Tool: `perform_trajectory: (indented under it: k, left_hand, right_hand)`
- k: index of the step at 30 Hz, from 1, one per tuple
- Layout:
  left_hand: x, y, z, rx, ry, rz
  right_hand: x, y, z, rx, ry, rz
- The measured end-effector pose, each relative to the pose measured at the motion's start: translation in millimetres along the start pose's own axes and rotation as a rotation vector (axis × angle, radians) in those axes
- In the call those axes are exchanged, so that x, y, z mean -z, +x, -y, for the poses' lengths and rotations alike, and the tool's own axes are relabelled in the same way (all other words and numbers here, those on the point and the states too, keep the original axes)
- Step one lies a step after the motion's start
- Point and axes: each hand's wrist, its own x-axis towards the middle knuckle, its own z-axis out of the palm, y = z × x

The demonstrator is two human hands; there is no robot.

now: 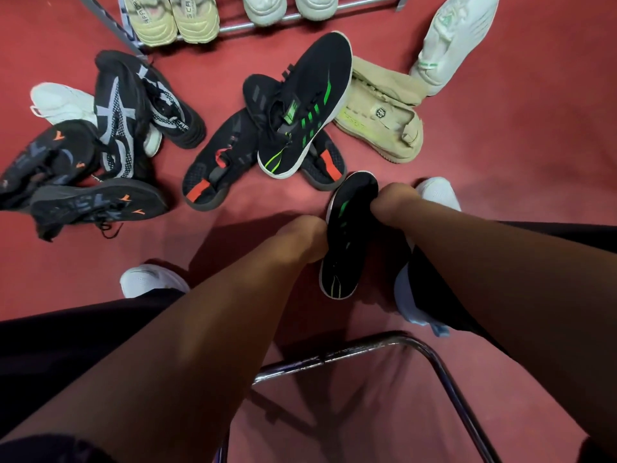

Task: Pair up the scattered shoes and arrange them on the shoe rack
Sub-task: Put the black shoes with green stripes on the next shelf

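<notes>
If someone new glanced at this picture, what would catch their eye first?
Both hands, left and right, grip a black shoe with green stripes at the centre. Its mate lies just beyond, atop a black-and-red pair. Two pale pairs already sit on the rack at the top.

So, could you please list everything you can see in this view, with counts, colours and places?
shoe rack: one, grey metal, top edge.
beige pair: two, on the rack, left.
white pair: two, on the rack, right.
black-and-green shoe: one, centre floor, lying over the black-and-red shoes.
black-and-red shoes: two, centre floor.
beige shoe: one, right of centre.
white shoe: one, upper right.
black pile: several, orange and grey marks, left; count unclear.
held shoe: one, black with green, between both hands.
metal frame: one, chrome, bottom.
left hand: gripping the held shoe.
right hand: gripping it too.
</notes>
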Motion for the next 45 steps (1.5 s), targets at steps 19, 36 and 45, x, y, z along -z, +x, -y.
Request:
perform_trajectory:
  k: [19,36,45]
  left_hand:
    - [92,-84,-19,0.061,-0.347,-0.212]
    - [156,-42,132,0.42,-0.467,-0.76]
    - [144,2,139,0.513,-0.287,-0.585]
  right_hand:
    - [96,-67,65,0.188,0.634,-0.078]
    - [31,6,198,-0.012,0.117,-0.228]
    - [-11,30,222,-0.14,0.128,-0.261]
